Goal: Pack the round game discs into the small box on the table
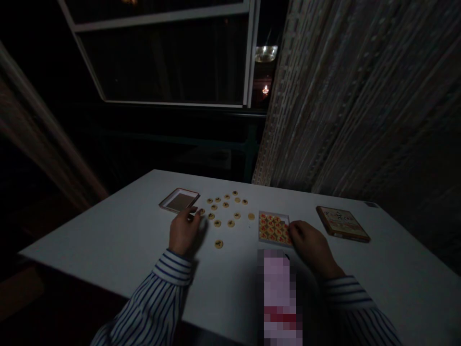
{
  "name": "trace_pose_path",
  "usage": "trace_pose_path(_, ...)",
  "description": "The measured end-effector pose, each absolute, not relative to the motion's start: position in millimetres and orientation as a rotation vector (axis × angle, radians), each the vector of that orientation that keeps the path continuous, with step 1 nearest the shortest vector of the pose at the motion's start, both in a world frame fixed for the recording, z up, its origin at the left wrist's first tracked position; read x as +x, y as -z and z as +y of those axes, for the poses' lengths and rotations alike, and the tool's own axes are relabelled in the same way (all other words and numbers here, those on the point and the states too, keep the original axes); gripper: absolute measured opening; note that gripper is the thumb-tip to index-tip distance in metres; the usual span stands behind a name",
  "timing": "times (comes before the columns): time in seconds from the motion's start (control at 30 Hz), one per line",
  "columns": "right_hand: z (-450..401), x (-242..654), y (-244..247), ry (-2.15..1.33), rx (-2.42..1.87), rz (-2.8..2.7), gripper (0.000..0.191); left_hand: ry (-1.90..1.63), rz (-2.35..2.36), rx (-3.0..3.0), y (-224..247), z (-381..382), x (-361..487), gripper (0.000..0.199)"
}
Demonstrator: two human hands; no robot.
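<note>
Small, hard discs, best taken by the edge

Use the tray of red-marked discs (284, 218) as your landmark on the white table (223, 283). The loose discs (231, 223), most with dark marks, lie flat and scattered to its left. Your left hand (183, 231), well left of the tray, has its fingers half curled down at one of them; the light is poor, so you can't fairly tell whether they pinch it or only touch it. Your right hand (312, 246) is at the tray's right edge, fingers bent inward; what they grip there, if anything, is hidden.

Expect each disc to be light, stiff and hard to break, though a smooth face may slide under a fingertip. Take it across the round rim, thumb opposite finger, rather than pressing on top. The tray looks shallow and light; steady it by a side wall and keep it level, since tilting could shift its rows. The shallow box (179, 201) sits far left of the tray, the picture-topped box (343, 224) to its right.
</note>
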State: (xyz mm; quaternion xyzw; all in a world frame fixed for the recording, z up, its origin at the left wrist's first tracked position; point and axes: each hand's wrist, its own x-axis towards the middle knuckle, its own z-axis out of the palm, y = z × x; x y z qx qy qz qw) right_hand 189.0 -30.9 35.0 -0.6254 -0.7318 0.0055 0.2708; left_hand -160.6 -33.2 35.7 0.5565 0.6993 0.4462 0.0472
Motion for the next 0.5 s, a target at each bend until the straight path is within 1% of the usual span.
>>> trace_pose_path(0.2, -30.0, 175.7, -51.0, -0.069, -1.613, -1.956, 0.031, -1.289, 2.225, 1.707, -16.2, -29.5, -180.6, 0.040)
trace_pose_path(0.5, -17.5, 110.5, -78.4, -0.007, -1.402, -2.310, 0.028, -1.167, 2.170, 1.786, 0.9, -24.8, -192.1, 0.032)
